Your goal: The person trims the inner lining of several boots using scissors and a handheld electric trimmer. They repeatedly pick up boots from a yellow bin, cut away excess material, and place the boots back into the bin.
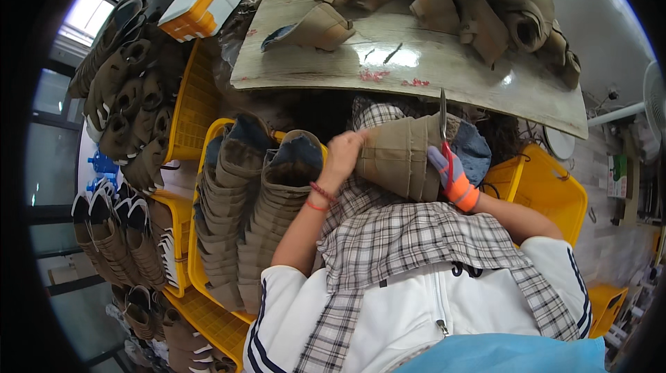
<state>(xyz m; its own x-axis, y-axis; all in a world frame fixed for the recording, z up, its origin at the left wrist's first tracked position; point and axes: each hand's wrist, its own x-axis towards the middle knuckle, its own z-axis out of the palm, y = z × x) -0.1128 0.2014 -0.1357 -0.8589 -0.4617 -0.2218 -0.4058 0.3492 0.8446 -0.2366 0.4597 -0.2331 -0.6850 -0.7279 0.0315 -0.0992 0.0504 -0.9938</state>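
A: Where is the khaki shoe upper (399, 158)?

B: Near the table (444, 71), above the lap. Left hand (343, 154) fingers clamp its left edge.

A: And the right hand (454, 179)?

B: Gloved (orange cuff), fingers closed around scissors (444, 123).

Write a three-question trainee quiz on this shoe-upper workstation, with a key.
1. True or false: the left hand grips the tan shoe upper held over the lap.
2. Which tool does the right hand hold? A) hammer B) snips C) brush
3. Fill in: the stacked uppers at the person's left stand in a ______ crate.

Key: 1 true; 2 B; 3 yellow.
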